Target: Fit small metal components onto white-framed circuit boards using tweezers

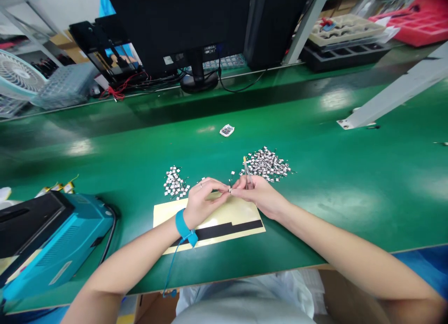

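Note:
Fingertips of both hands meet over a yellow backing sheet point(213, 217) that carries a strip of black adhesive pieces point(217, 231). My left hand point(206, 198), with a blue wrist strap point(183, 225), pinches one side of a small white part with a dark lead point(230, 189). The other side is pinched by my right hand point(254, 189), which also keeps tweezers point(246, 168) tucked between its fingers, pointing up. Beyond the right hand lies a large pile of similar small parts point(268, 164). A smaller pile point(174, 183) lies beyond the left hand.
A blue and black machine point(66, 240) stands at the left, its cable beside it. Farther back are a white item point(227, 130), a monitor point(182, 25), a fan point(21, 74) and stacked trays point(345, 32). A metal post point(392, 91) slants down to the green table at right.

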Motion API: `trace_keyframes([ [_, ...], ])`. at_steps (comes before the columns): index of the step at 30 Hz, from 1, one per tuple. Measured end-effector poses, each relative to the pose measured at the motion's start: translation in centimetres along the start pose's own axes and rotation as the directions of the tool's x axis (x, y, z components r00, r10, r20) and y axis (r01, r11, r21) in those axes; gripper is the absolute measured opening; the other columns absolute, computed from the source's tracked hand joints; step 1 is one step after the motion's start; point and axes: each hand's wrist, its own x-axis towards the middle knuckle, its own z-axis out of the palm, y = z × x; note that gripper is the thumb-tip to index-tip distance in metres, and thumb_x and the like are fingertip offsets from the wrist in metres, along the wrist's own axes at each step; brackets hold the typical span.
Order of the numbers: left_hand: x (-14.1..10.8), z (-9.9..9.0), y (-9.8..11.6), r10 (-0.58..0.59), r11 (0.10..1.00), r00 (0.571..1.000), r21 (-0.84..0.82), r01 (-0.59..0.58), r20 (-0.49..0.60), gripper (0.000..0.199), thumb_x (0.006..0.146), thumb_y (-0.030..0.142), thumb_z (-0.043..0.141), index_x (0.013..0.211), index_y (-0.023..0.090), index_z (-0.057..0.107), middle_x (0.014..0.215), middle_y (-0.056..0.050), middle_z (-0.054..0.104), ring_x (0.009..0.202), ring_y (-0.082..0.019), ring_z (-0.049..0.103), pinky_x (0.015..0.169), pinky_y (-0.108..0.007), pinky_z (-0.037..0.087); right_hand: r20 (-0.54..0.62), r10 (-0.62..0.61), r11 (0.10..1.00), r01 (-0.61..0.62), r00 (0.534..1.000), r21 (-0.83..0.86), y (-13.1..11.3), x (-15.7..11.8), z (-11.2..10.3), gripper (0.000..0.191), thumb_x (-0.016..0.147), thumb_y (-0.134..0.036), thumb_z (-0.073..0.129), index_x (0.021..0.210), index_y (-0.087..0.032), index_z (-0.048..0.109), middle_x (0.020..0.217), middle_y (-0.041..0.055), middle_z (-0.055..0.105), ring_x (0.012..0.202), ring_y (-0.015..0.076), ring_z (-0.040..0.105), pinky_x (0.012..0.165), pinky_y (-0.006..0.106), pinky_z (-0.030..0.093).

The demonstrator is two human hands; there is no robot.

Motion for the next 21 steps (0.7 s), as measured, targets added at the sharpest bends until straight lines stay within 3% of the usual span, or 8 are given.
trace_keyframes([
  [3,0.1,0.2,0.0,0.024,0.999,1.0,0.025,-0.025,0.018,0.006,0.074,0.014,0.06,0.076,0.016,0.054,0.072,-0.002,0.063,0.07,-0.011,0.059,0.065,-0.023,0.047,0.025,0.04,0.997,-0.039,0.999,-0.069,0.2,0.1,-0.3,0.03,0.057,-0.034,0.071,0.067,-0.014,0.051,0.065,-0.0026,0.052,0.048,0.0044,0.035,0.044,0.019,0.023],
  [7,1.3,-1.1,-0.8,0.045,0.98,0.979,0.18,-0.082,0.198,0.007,0.078,0.018,0.055,0.084,0.015,0.056,0.082,-0.005,0.064,0.079,-0.013,0.058,0.071,-0.024,0.047,-0.073,-0.144,0.949,0.117,0.987,-0.293,0.2,0.4,-0.9,0.027,0.062,-0.036,0.066,0.068,-0.014,0.052,0.066,0.0,0.052,0.053,0.0076,0.039,0.049,0.02,0.029],
  [9,2.3,-2.8,-1.8,-0.057,0.927,0.962,0.372,-0.048,0.266,0.01,0.078,0.018,0.054,0.087,0.015,0.057,0.089,-0.007,0.063,0.085,-0.017,0.058,0.076,-0.029,0.047,-0.164,-0.287,0.849,0.171,0.944,-0.501,-0.1,0.5,-1.4,0.022,0.065,-0.035,0.062,0.069,-0.015,0.053,0.056,-0.0022,0.046,0.047,0.0074,0.033,0.046,0.021,0.027],
  [11,3.3,-5.0,-3.0,-0.242,0.805,0.932,0.592,0.039,0.269,0.013,0.077,0.013,0.053,0.089,0.014,0.058,0.091,-0.008,0.063,0.086,-0.02,0.058,0.077,-0.032,0.046,-0.189,-0.412,0.713,0.186,0.891,-0.676,-0.7,0.3,-1.9,0.019,0.068,-0.032,0.059,0.074,-0.015,0.054,0.051,-0.0043,0.042,0.043,0.0072,0.029,0.044,0.021,0.026],
  [13,3.9,-6.8,-4.3,-0.429,0.655,0.869,0.747,0.111,0.248,0.016,0.074,0.009,0.054,0.089,0.012,0.06,0.09,-0.01,0.063,0.085,-0.024,0.058,0.076,-0.035,0.046,-0.095,-0.421,0.583,0.189,0.902,-0.79,-1.1,-0.2,-2.0,0.015,0.07,-0.027,0.058,0.078,-0.015,0.055,0.053,-0.0033,0.046,0.043,0.0077,0.033,0.045,0.02,0.029],
  [16,4.1,-8.2,-5.5,-0.566,0.528,0.797,0.836,0.152,0.213,0.013,0.07,0.01,0.058,0.082,0.009,0.063,0.083,-0.014,0.062,0.081,-0.027,0.059,0.073,-0.037,0.046,0.174,-0.211,0.363,0.242,0.962,-0.9,-0.6,-1.6,-1.1,0.005,0.07,-0.02,0.058,0.071,-0.016,0.057,0.062,0.0007,0.057,0.051,0.0117,0.05,0.051,0.022,0.037],
  [18,3.8,-8.1,-5.5,-0.592,0.499,0.781,0.851,0.162,0.199,0.009,0.071,0.01,0.057,0.076,0.008,0.064,0.078,-0.015,0.062,0.079,-0.027,0.06,0.072,-0.037,0.047,0.327,-0.116,0.269,0.347,0.938,-0.899,0.7,-2.8,-0.4,0.007,0.072,-0.019,0.057,0.079,-0.018,0.061,0.072,0.0019,0.062,0.063,0.0159,0.059,0.058,0.024,0.043],
  [21,3.7,-7.5,-4.9,-0.629,0.466,0.754,0.868,0.171,0.19,0.011,0.072,0.006,0.053,0.073,0.008,0.064,0.076,-0.013,0.063,0.078,-0.023,0.061,0.072,-0.032,0.048,0.46,-0.158,0.105,0.478,0.874,-0.872,3.8,-4.1,-0.6,0.02,0.077,-0.015,0.045,0.089,-0.02,0.06,0.08,0.0038,0.062,0.061,0.0168,0.062,0.054,0.025,0.048],
])
